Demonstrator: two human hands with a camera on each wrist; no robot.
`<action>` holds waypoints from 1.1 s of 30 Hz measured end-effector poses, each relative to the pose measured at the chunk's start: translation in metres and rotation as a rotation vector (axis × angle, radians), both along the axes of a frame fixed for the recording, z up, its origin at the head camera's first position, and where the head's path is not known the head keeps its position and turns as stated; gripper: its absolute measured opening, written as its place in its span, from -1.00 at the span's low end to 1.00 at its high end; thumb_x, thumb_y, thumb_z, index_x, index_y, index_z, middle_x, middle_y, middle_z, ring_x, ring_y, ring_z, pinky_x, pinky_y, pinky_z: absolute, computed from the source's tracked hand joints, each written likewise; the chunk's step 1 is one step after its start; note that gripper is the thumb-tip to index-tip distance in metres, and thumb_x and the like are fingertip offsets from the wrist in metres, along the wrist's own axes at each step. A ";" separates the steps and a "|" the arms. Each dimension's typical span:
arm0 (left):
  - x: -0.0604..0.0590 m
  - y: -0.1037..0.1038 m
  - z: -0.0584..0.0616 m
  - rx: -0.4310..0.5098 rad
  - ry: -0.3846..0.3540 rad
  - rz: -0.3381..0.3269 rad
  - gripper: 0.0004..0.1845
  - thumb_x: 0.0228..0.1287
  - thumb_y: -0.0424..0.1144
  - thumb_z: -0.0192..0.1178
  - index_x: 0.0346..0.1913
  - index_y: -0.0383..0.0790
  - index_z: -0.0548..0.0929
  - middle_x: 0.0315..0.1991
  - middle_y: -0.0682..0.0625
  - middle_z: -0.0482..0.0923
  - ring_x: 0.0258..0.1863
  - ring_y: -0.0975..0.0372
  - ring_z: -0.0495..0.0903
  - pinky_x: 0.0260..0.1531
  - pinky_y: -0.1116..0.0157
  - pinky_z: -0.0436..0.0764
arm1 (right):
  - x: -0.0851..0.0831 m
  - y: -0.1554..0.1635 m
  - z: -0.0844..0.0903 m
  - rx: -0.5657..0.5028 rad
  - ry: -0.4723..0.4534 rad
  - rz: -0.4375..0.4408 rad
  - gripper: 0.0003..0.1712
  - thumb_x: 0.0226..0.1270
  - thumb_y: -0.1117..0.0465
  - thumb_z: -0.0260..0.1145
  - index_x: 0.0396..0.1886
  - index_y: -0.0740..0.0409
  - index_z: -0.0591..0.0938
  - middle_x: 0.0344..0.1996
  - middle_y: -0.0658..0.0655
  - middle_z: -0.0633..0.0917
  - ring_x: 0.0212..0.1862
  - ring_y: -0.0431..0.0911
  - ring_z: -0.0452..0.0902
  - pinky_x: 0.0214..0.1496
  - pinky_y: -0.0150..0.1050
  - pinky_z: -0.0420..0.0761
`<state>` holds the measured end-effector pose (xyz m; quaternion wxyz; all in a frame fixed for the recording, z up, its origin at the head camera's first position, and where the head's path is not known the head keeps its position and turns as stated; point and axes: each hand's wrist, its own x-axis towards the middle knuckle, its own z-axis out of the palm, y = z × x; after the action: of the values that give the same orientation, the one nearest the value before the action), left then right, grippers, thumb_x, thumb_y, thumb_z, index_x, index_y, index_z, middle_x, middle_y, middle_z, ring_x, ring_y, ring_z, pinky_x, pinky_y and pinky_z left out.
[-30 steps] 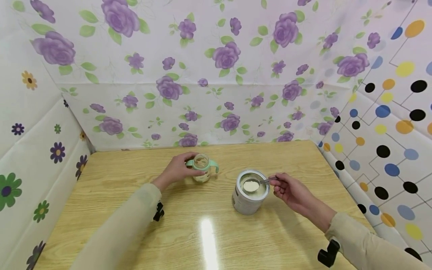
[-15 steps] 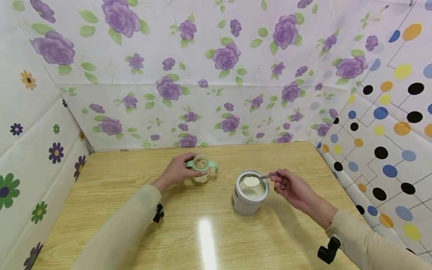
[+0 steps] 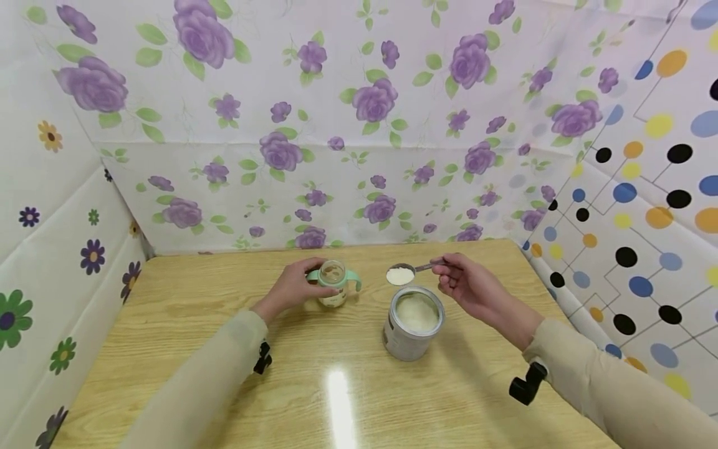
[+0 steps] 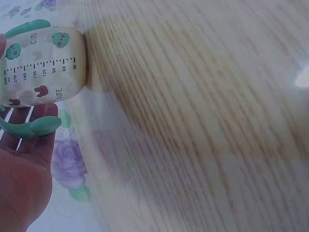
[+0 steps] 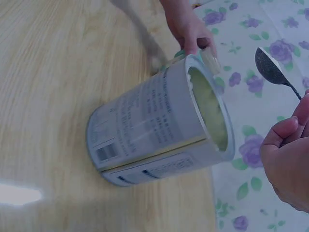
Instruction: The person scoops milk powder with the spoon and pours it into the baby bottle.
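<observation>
Spoon (image 3: pixel 405 273) heaped with white powder, pinched by right hand (image 3: pixel 468 288) fingertips, hovers just above open powder tin (image 3: pixel 413 324) at its 12 o'clock rim. Left hand (image 3: pixel 291 288) fingers curl round baby bottle (image 3: pixel 333 284), upright on wooden table (image 3: pixel 185 324), at tin's 10 o'clock, near spoon bowl.

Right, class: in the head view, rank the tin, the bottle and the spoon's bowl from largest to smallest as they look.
1. Tin, clearly the largest.
2. Bottle, smaller; it stands farther from the camera and the left hand hides part of it, so the gap is unsure.
3. Spoon's bowl, smallest, heaped with white powder, held by the right hand.
</observation>
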<state>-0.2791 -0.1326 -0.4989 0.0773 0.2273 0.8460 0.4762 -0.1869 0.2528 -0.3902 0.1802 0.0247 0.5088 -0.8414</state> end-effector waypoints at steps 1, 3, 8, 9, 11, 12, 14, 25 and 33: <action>0.000 0.000 0.000 0.004 -0.001 0.000 -0.18 0.15 0.06 0.66 0.46 -0.06 0.59 0.24 0.01 0.67 0.17 0.09 0.65 0.21 -0.03 0.66 | -0.003 -0.005 0.002 0.009 -0.006 -0.004 -0.61 0.80 0.16 0.03 -0.13 0.18 0.74 -0.37 0.02 0.83 -0.33 -0.21 0.66 -0.17 -0.36 0.64; 0.001 -0.001 -0.001 0.007 -0.002 0.000 -0.18 0.15 0.06 0.65 0.46 -0.07 0.59 0.24 -0.01 0.67 0.16 0.08 0.65 0.20 -0.03 0.66 | -0.011 -0.014 0.007 0.031 -0.010 -0.006 -0.63 0.80 0.16 0.03 -0.13 0.16 0.73 -0.38 0.02 0.82 -0.33 -0.21 0.64 -0.19 -0.36 0.63; 0.002 -0.001 -0.003 0.005 -0.012 0.007 -0.21 0.16 0.05 0.65 0.44 -0.05 0.61 0.23 0.01 0.68 0.15 0.11 0.65 0.19 -0.01 0.66 | -0.030 -0.039 0.014 0.091 0.008 0.009 -0.60 0.82 0.15 -0.01 -0.11 0.16 0.72 -0.38 0.00 0.81 -0.34 -0.22 0.59 -0.23 -0.38 0.57; 0.002 -0.001 -0.003 0.006 -0.014 0.009 -0.21 0.15 0.04 0.66 0.44 -0.04 0.61 0.23 0.01 0.68 0.15 0.11 0.65 0.19 -0.01 0.66 | -0.033 -0.043 0.015 0.102 0.014 0.017 -0.60 0.82 0.14 -0.01 -0.10 0.16 0.73 -0.38 -0.01 0.81 -0.34 -0.22 0.58 -0.23 -0.38 0.56; 0.002 -0.001 -0.004 0.000 -0.012 0.011 -0.21 0.16 0.03 0.66 0.44 -0.04 0.61 0.23 0.00 0.68 0.14 0.11 0.65 0.18 0.00 0.66 | -0.040 -0.052 0.017 0.128 0.027 0.034 -0.60 0.82 0.13 -0.02 -0.10 0.15 0.72 -0.35 -0.01 0.81 -0.33 -0.21 0.56 -0.22 -0.37 0.54; 0.002 -0.001 -0.004 -0.002 -0.012 0.013 -0.21 0.16 0.02 0.66 0.44 -0.04 0.61 0.23 0.01 0.68 0.14 0.12 0.65 0.18 0.00 0.67 | -0.043 -0.056 0.018 0.139 0.034 0.046 -0.60 0.82 0.13 -0.02 -0.09 0.14 0.72 -0.34 -0.02 0.80 -0.32 -0.21 0.54 -0.21 -0.37 0.52; 0.001 -0.001 -0.004 -0.004 -0.010 0.010 -0.21 0.17 0.02 0.65 0.44 -0.06 0.60 0.22 -0.01 0.68 0.13 0.11 0.66 0.18 0.00 0.67 | -0.049 -0.064 0.019 0.169 0.043 0.064 -0.61 0.82 0.12 -0.02 -0.08 0.14 0.71 -0.33 -0.03 0.79 -0.32 -0.22 0.53 -0.21 -0.37 0.51; 0.001 -0.001 -0.002 0.020 -0.032 0.008 -0.24 0.15 -0.01 0.67 0.42 -0.02 0.63 0.18 0.02 0.70 0.08 0.16 0.69 0.12 0.07 0.71 | -0.074 -0.095 0.009 0.309 0.082 0.128 -0.65 0.81 0.13 -0.06 0.11 0.29 0.56 -0.35 -0.05 0.77 -0.36 -0.21 0.52 -0.21 -0.36 0.51; 0.002 0.000 0.001 0.029 -0.030 0.005 -0.24 0.16 0.03 0.66 0.42 0.01 0.63 0.22 0.02 0.69 0.11 0.15 0.69 0.14 0.05 0.71 | -0.080 -0.106 0.003 0.372 0.108 0.127 -0.63 0.82 0.14 -0.03 0.05 0.30 0.62 -0.38 -0.06 0.80 -0.38 -0.23 0.58 -0.22 -0.35 0.52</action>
<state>-0.2774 -0.1330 -0.4979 0.0852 0.2190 0.8383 0.4919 -0.2667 0.1468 -0.3868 0.1979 -0.0196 0.6649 -0.7200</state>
